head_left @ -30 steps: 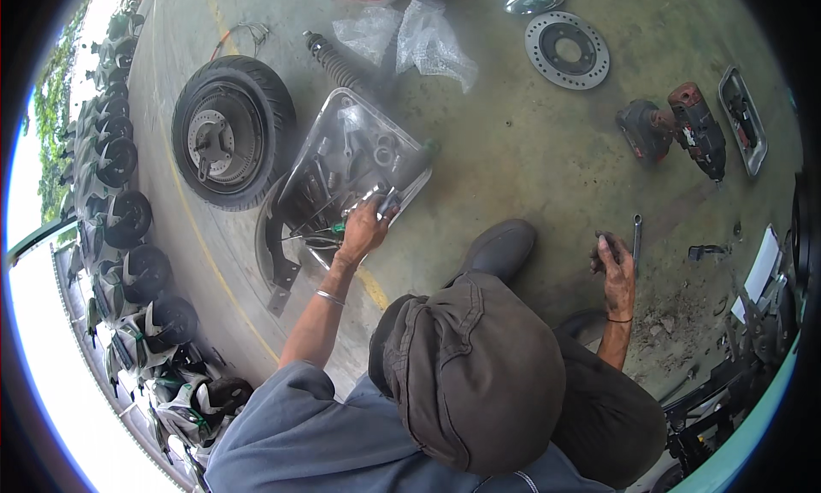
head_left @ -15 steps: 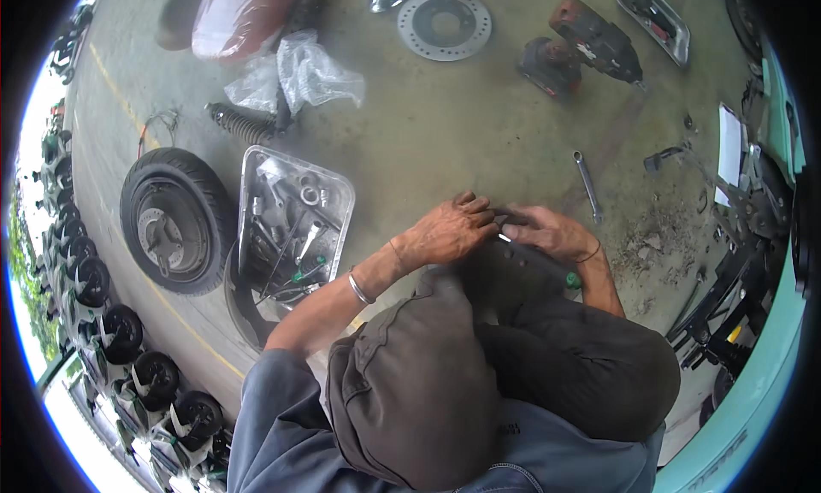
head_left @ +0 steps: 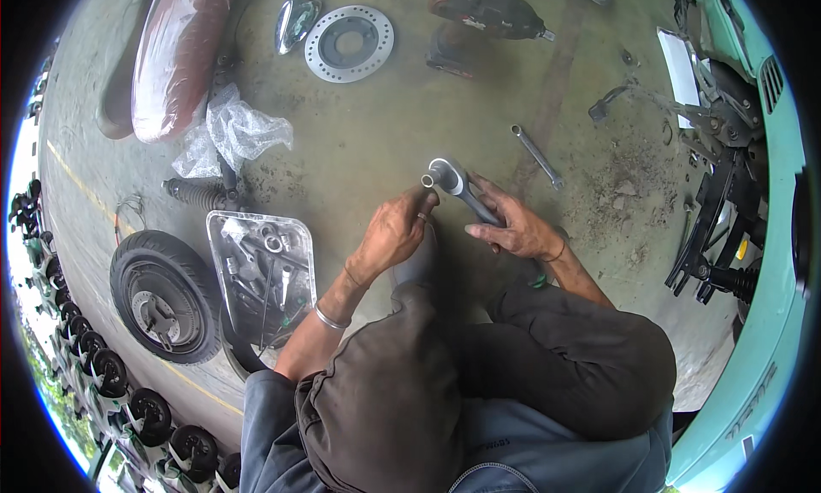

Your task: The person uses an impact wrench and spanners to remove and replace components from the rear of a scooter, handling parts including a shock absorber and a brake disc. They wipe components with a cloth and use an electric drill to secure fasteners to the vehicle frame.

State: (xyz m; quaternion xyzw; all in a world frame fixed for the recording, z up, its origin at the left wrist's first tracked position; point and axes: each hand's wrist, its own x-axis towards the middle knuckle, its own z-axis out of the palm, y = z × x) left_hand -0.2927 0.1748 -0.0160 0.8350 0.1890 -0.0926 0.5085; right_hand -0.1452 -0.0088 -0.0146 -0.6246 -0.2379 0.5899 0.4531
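My right hand [head_left: 513, 228] grips the handle of a ratchet [head_left: 470, 194] with a silver socket [head_left: 430, 179] on its head. My left hand [head_left: 393, 228] is curled just below the socket; what its fingers hold, if anything, is hidden. A combination wrench [head_left: 534, 155] lies on the floor to the right. At my left are a metal tray [head_left: 308, 245] of sockets and tools and a wheel with a tyre [head_left: 192, 288].
Ahead lie a brake disc [head_left: 349, 70], a power drill [head_left: 483, 14], a chrome part [head_left: 291, 27], plastic wrap [head_left: 239, 125], a red wrapped panel [head_left: 167, 74] and a shock absorber [head_left: 192, 194]. Mint bodywork [head_left: 753, 339] borders the right; several scooters [head_left: 107, 373] line the left.
My left hand went from the tray to the middle, meeting my right hand, then drew back slightly. A ratchet with socket now shows in my right hand. The view has shifted.
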